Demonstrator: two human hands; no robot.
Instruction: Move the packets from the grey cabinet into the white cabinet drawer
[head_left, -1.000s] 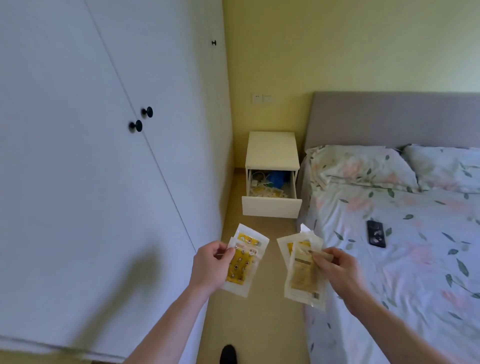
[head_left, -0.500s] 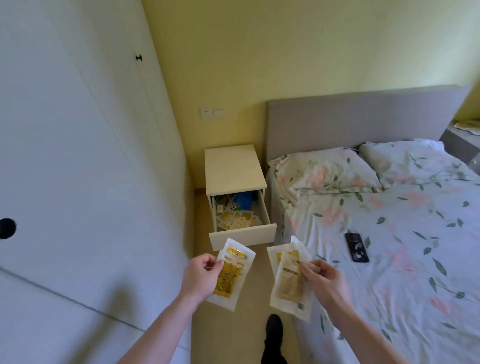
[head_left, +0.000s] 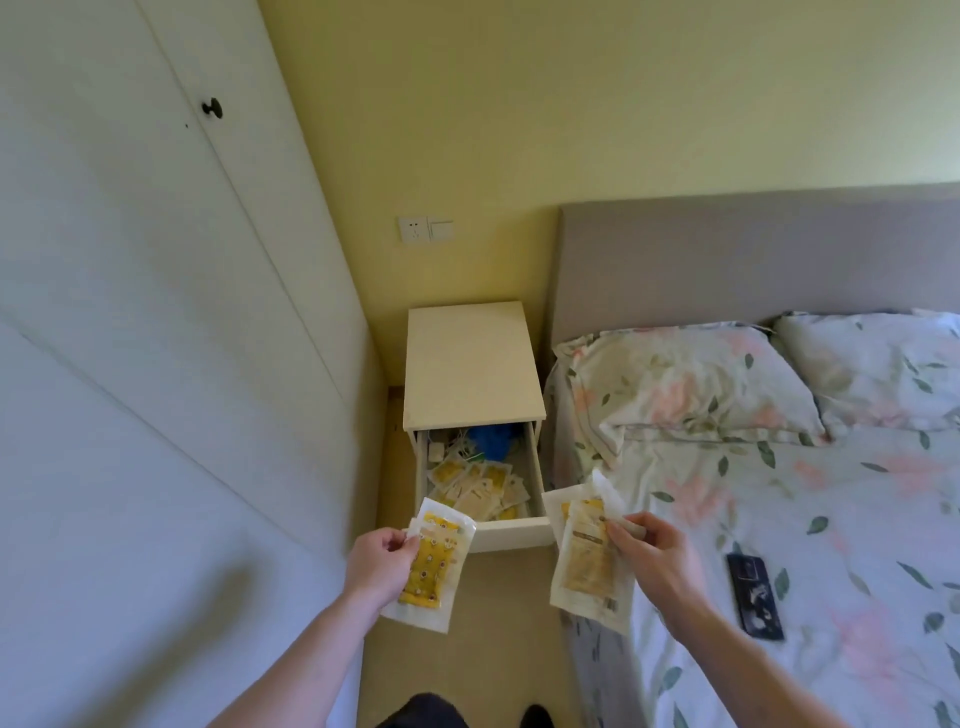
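At the bottom centre of the frame my feet stand on the floor in the narrow gap between wardrobe and bed, so I have little room to swing. Just above, left of centre, my left hand pinches a small stack of packets by one long edge, thumb on top; the grip there is clenched on them. Right of centre, my right hand grasps a second bundle of packets the same way, fanned and hanging down over the edge of the bed. A dark phone lies on the bedding at the lower right.

Beyond both hands, mid-frame, the drawer of the white cabinet stands pulled out, already holding loose packets with cables and something blue at the back.

To do this well, I judge I should bring each bundle over the opening in turn, lower it until it nearly lies flat on the pile, then let go. The fanned right-hand bundle looks likeliest to slip, so I would square it first and keep clear of the drawer front.
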